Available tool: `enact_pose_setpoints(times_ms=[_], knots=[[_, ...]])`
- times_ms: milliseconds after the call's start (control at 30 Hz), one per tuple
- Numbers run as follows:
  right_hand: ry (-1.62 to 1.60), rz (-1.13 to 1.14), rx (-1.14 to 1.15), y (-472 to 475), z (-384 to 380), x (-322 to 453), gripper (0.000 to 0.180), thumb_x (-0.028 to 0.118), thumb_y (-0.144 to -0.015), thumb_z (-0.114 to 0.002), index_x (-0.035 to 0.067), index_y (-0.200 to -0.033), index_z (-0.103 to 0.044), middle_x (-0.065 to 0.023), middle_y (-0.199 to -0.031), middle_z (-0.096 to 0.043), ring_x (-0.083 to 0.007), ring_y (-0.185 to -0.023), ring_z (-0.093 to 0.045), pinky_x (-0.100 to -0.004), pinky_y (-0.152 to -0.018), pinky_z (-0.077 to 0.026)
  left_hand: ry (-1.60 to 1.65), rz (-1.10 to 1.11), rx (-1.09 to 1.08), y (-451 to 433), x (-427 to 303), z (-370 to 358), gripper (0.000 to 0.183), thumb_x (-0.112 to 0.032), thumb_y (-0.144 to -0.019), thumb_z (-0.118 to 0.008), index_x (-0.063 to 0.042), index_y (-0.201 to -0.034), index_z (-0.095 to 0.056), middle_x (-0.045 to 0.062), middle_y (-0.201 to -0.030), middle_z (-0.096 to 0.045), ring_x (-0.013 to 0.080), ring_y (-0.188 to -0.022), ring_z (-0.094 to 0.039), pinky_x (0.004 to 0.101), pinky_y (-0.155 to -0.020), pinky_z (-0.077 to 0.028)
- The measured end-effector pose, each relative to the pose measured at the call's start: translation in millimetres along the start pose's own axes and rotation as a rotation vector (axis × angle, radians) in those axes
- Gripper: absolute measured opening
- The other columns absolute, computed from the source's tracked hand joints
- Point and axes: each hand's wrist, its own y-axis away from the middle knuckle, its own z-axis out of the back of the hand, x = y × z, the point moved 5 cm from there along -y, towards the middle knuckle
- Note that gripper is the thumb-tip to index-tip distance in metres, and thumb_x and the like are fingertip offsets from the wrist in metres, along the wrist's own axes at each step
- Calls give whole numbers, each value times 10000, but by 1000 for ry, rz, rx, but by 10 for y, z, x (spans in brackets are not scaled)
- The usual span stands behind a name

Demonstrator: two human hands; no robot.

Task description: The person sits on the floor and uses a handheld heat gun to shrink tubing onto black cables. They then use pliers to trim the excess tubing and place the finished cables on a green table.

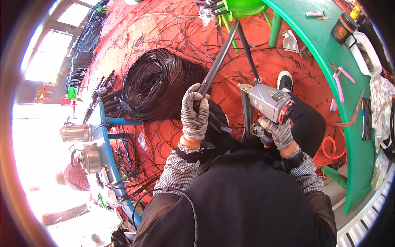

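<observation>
My left hand (pixel 195 113), in a grey striped work glove, is closed around the near end of a black tube or bundled cable (pixel 219 60), which slants up towards a green chair. My right hand (pixel 279 133), gloved alike, holds a grey power tool (pixel 269 102) with a red-edged end by its lower part. The tool's narrow metal head points left, above a dark upright bar. A second black tube (pixel 247 51) runs from near the chair down to the area by the tool's head. Left of my left hand lies a large coil of dark cable (pixel 154 85).
A green table (pixel 355 129) curves along the right, with pink-handled pliers (pixel 339 80), a mug (pixel 343 29) and a white tray (pixel 367 55). The green chair (pixel 243 9) stands ahead. Metal pots stand on a blue-edged table (pixel 106 148) at left. Cable scraps litter the red floor covering.
</observation>
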Motion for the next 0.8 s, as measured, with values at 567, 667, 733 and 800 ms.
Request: enact_pose_setpoints(times_ms=[567,667,733,800], knots=[[225,370,272,-53,-178,242,662,231,-741,-772,16,-1277,-451,-130,-1231,-543,-268,-1129,-535,-369,-961,-427,115,420,200,-80,19,57,304,113,-857,-496,-106,-1058,-431,89,-992,-589,162,-846,-625,281,-786,-519],[102,253,331,-86,-274,169,736,237,-727,-787,17,-1317,-406,-139,-1246,-530,-270,-1172,-508,-374,-1012,-390,145,415,267,-120,-4,65,306,104,-850,-518,-107,-1054,-429,59,-885,-577,166,-842,-608,314,-799,-517],[17,288,359,-89,-316,174,708,252,-737,-775,24,-1311,-430,-143,-1250,-529,-283,-1168,-513,-380,-1022,-382,167,434,273,-134,10,78,303,100,-850,-524,-108,-1050,-430,59,-877,-571,167,-845,-607,311,-803,-516],[92,356,375,-92,-350,186,656,259,-749,-759,42,-1293,-464,-147,-1250,-529,-304,-1162,-517,-401,-1016,-390,183,449,279,-143,28,98,301,94,-847,-533,-109,-1044,-430,59,-869,-565,169,-845,-605,320,-820,-512]])
